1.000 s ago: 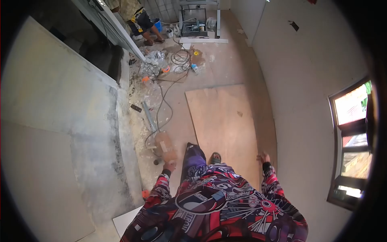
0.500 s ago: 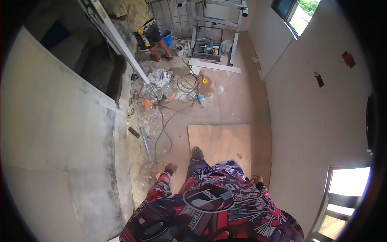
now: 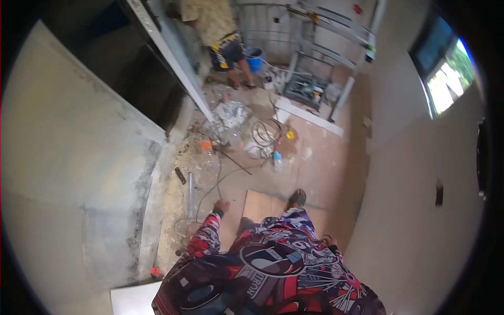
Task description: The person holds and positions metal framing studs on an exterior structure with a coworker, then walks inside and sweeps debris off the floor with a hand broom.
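My left hand (image 3: 222, 205) hangs at my side above the floor, left of a plywood sheet (image 3: 255, 203). It is small and blurred, and I see nothing held in it. My right hand (image 3: 329, 240) is low beside my body, partly covered by the patterned shirt (image 3: 273, 257); its finger posture is unclear. One sandalled foot (image 3: 297, 198) is forward at the sheet's far edge. Closest to my left hand lie a cable (image 3: 211, 187) and a long metal profile (image 3: 191, 195).
Ahead are a bottle with a blue cap (image 3: 277, 160), coiled cord (image 3: 265, 140), crumpled foil (image 3: 229, 116) and a white board (image 3: 310, 116). Another person (image 3: 228, 50) stands by a blue bucket (image 3: 254, 60). A metal frame (image 3: 336, 86) is at the back right; a slanted beam (image 3: 173, 63) leans left.
I have moved forward over the plywood sheet, and my view has turned somewhat left. A foot has stepped ahead on the right. My left hand has swung slightly forward.
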Demonstrator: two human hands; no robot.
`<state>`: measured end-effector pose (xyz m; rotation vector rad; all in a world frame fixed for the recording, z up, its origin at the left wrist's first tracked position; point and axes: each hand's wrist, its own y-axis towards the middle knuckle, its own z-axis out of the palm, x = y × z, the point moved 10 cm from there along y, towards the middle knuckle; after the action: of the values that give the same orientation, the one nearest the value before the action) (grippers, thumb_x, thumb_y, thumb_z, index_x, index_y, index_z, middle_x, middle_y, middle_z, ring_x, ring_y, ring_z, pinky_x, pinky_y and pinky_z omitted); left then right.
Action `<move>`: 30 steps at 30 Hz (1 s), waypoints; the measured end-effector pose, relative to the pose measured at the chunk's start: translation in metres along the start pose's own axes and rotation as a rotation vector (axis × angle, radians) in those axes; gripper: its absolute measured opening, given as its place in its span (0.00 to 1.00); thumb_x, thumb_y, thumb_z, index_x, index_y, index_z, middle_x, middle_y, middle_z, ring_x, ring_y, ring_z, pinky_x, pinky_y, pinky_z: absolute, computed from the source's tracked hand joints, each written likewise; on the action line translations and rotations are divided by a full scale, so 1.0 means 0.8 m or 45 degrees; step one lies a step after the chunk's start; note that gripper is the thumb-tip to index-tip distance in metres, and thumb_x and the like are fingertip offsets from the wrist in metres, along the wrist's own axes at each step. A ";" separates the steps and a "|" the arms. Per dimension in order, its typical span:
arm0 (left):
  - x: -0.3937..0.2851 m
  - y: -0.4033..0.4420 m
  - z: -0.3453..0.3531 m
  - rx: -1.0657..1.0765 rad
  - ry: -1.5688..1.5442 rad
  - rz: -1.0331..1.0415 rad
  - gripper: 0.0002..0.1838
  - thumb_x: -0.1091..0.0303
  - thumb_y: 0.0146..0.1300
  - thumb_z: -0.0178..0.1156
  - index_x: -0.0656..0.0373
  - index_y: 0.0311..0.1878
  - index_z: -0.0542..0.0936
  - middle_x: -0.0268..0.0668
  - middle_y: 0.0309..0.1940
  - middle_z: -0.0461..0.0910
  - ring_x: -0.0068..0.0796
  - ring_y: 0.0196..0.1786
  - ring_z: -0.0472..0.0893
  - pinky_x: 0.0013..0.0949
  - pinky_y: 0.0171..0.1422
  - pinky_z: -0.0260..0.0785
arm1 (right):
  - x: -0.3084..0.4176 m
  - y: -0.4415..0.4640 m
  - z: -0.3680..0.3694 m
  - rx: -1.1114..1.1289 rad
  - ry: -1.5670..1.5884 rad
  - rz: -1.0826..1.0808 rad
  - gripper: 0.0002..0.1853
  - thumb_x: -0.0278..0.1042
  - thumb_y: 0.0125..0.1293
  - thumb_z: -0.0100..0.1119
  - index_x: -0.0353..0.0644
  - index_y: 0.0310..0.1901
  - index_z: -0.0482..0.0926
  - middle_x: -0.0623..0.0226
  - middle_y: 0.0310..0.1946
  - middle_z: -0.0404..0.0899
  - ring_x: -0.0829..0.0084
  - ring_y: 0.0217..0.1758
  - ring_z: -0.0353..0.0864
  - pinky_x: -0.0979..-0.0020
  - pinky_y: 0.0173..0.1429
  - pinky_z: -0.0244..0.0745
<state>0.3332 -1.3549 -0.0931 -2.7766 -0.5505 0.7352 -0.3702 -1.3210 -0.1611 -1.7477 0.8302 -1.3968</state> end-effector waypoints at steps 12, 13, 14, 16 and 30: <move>-0.183 -0.009 0.055 0.084 -0.624 -0.611 0.19 0.51 0.64 0.53 0.55 0.35 0.87 0.43 0.31 0.88 0.44 0.36 0.88 0.46 0.47 0.78 | 0.329 0.184 -0.220 -0.054 -0.132 0.090 0.20 0.51 0.74 0.47 0.54 0.61 0.77 0.54 0.50 0.84 0.46 0.49 0.85 0.35 0.53 0.72; -0.191 0.010 0.051 0.024 -0.604 -0.528 0.19 0.51 0.64 0.53 0.55 0.35 0.87 0.42 0.31 0.87 0.44 0.35 0.87 0.46 0.47 0.78 | 0.352 0.182 -0.223 -0.062 -0.181 0.045 0.21 0.52 0.73 0.47 0.54 0.61 0.77 0.54 0.50 0.83 0.44 0.50 0.84 0.34 0.54 0.71; -0.208 0.025 0.037 -0.036 -0.582 -0.446 0.19 0.51 0.64 0.53 0.55 0.35 0.86 0.42 0.31 0.87 0.44 0.34 0.87 0.46 0.46 0.78 | 0.363 0.195 -0.231 -0.068 -0.230 0.000 0.22 0.53 0.73 0.47 0.53 0.61 0.77 0.53 0.51 0.83 0.43 0.51 0.84 0.33 0.56 0.70; -0.212 0.035 0.038 -0.038 -0.755 -0.572 0.17 0.52 0.64 0.55 0.53 0.35 0.86 0.42 0.31 0.87 0.44 0.36 0.88 0.47 0.45 0.78 | 0.348 0.249 -0.219 0.070 -0.122 0.105 0.28 0.65 0.67 0.45 0.58 0.60 0.77 0.56 0.56 0.80 0.43 0.59 0.78 0.31 0.63 0.61; -0.206 0.117 0.099 0.721 0.011 -0.326 0.08 0.68 0.60 0.61 0.54 0.38 0.89 0.42 0.45 0.88 0.46 0.51 0.87 0.47 0.53 0.81 | 0.403 0.233 -0.106 0.099 -0.111 -0.047 0.17 0.32 0.72 0.52 0.49 0.61 0.75 0.51 0.53 0.83 0.44 0.52 0.86 0.32 0.57 0.74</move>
<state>0.1881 -1.4983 -0.1175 -2.1419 -0.5745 0.6897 -0.3967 -1.7018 -0.1467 -1.7591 0.6910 -1.3489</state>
